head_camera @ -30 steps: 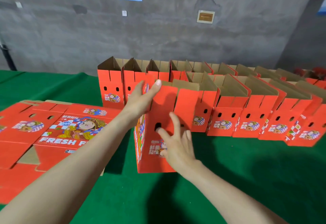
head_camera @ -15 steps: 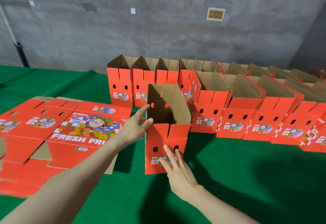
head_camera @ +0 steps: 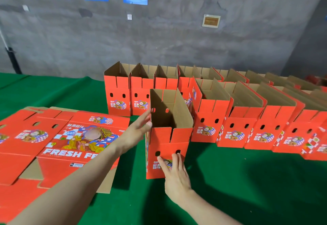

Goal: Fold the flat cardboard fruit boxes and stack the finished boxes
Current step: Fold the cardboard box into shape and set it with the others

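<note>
Folded box (head_camera: 168, 146) upright between 2 hands (both flat, touching).

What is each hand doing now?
Left hand: open, straight fingers at the left side of the folded box.
Right hand: open, fingers flat on its front.

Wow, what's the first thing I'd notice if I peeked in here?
Rows of bright red folded boxes stand with open tops along the back and right of the green table. One more box stands in the middle, with the left hand touching its side and the right hand flat on its front. On the left lies a pile of flat cardboard with a big cartoon picture.
</note>
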The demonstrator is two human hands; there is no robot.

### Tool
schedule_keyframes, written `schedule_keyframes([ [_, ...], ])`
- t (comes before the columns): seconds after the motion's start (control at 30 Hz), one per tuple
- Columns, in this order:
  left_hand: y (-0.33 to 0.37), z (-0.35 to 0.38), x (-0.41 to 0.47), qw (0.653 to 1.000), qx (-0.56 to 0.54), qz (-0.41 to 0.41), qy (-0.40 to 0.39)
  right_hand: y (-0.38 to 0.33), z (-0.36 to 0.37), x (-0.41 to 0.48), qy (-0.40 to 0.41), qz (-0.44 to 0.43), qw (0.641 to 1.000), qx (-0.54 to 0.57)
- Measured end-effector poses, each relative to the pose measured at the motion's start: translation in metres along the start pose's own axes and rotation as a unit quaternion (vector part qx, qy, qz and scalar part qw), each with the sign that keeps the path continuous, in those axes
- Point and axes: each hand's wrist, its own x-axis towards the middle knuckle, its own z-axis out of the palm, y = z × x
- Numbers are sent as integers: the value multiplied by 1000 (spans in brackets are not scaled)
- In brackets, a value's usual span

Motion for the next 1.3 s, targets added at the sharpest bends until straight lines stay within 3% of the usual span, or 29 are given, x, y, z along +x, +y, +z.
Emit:
schedule_keyframes([
  [0.03,-8,-7,2,1000,9,-10,-1,2,-1,8,-6,-2,1000,-1],
  [0.1,-39,-27,8,987,145,-67,27,7,-3,21,-28,-11,999,-19],
  [0.17,-73,-50,9,922,345,-172,37,13,-3,31,-40,-13,999,-28],
  [0.27,-111,-80,3,835,457,-305,18,21,-4,46,-53,-8,998,-27],
  [0.33,-128,-91,-1,802,498,-330,-2,25,-5,57,-58,0,998,-30],
  [0.43,-139,-93,1,769,562,-303,-9,32,-9,77,-56,16,997,-50],
  [0.7,-153,-104,10,768,586,-259,-9,75,-31,143,-110,108,984,-89],
  [0.83,-153,-106,11,780,573,-251,1,84,-34,147,-128,113,976,-138],
  [0.9,-154,-103,10,782,572,-249,2,64,-30,147,-63,58,984,-154],
  [0.97,-153,-102,10,781,573,-250,1,42,-29,157,2,-58,982,-181],
  [1.07,-152,-101,9,777,579,-248,-5,11,-46,192,-8,-145,944,-297],
  [1.23,-156,-102,12,787,564,-250,-8,-10,-60,271,-132,-31,917,-375],
  [1.3,-157,-103,14,792,555,-255,-13,-3,-54,294,-166,19,890,-424],
])
